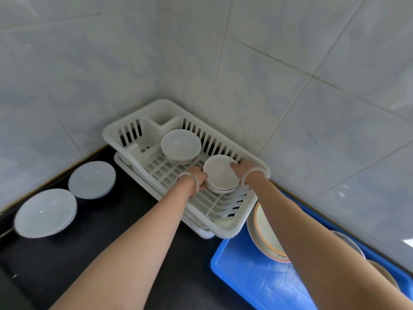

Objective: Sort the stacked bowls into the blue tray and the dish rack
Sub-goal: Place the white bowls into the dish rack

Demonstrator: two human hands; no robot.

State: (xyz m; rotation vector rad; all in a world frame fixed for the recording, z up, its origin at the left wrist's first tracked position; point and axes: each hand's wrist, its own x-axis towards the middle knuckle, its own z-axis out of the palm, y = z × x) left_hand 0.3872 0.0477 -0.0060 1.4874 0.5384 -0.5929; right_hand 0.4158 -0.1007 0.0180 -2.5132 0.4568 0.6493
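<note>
A small stack of white bowls (220,173) sits inside the white dish rack (143,113), at its right end. My left hand (197,177) grips the stack's left side and my right hand (242,167) grips its right rim. Both wrists wear bangles. A larger white bowl (180,145) stands upright farther back in the rack. At the lower right lies the blue tray (257,285), with an orange-rimmed bowl (267,236) and metal bowls (348,240) in it, partly hidden by my right forearm.
Two pale round dishes stand on the black counter at the left, one (92,179) near the rack and one (45,212) closer to me. Tiled walls close in behind the rack and along the right side.
</note>
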